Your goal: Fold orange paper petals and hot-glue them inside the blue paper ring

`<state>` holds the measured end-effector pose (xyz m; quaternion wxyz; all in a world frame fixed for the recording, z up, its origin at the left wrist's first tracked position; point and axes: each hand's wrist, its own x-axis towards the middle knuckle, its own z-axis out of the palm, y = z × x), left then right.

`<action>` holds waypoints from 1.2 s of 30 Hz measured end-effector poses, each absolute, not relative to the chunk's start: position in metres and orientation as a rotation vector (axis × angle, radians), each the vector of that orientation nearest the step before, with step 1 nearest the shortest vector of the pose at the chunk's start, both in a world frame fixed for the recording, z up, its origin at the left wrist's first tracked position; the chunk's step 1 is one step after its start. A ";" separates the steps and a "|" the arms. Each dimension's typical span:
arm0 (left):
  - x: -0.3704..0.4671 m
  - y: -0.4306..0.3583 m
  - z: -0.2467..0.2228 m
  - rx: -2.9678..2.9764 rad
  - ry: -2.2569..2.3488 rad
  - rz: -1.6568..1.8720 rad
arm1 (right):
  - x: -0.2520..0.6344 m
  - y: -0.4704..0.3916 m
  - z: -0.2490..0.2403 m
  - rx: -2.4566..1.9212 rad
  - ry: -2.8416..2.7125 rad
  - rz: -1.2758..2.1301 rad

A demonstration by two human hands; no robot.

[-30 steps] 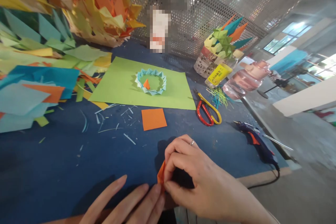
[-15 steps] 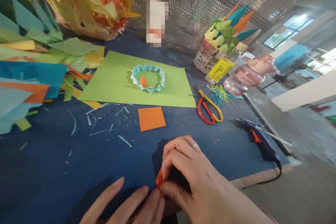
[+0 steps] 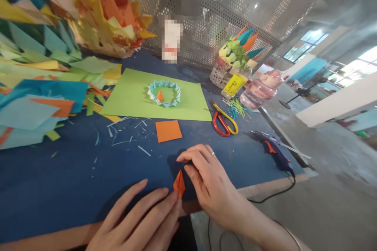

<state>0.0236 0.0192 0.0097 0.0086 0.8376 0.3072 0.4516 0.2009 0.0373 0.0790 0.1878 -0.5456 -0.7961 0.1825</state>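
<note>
A small folded orange paper piece [image 3: 179, 183], pointed at its top, is near the table's front edge. The index finger and thumb of my left hand [image 3: 144, 215] pinch its lower end, while the other fingers stretch out over the table. Just right of the piece is my right hand [image 3: 207, 182], thumb and fingertips apart with nothing between them. Beyond the hands lies a flat orange paper square [image 3: 169, 131]. Farther back, a ring of folded light-blue paper [image 3: 177, 98] rests on a green sheet [image 3: 191, 106], with a small orange folded cone [image 3: 160, 95] inside the ring.
Red-and-yellow-handled pliers [image 3: 225, 121] and a glue gun [image 3: 273, 149] with a cord lie to the right. Behind them stand bottles [image 3: 260, 88] and a paper-leaf pot [image 3: 222, 71]. Paper sheets [image 3: 29, 113] and large folded-paper pieces [image 3: 108, 27] crowd the left; cut strips [image 3: 144, 151] are scattered around.
My right hand has let go of the folded orange paper and opened slightly beside it, so the piece now shows. My left hand still touches its lower end. The view has shifted a little.
</note>
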 end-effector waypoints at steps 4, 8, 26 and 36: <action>0.017 0.020 0.017 2.688 0.902 1.300 | 0.205 0.034 0.084 -1.503 -2.306 0.496; 0.013 0.020 0.023 2.724 0.857 1.232 | 0.206 0.035 0.091 -1.454 -2.373 0.506; 0.042 0.069 0.076 2.475 1.018 0.461 | 0.213 0.007 0.073 -1.483 -2.036 0.271; 0.043 0.072 0.082 2.504 0.977 0.377 | 0.222 -0.013 0.071 -1.508 -1.978 0.331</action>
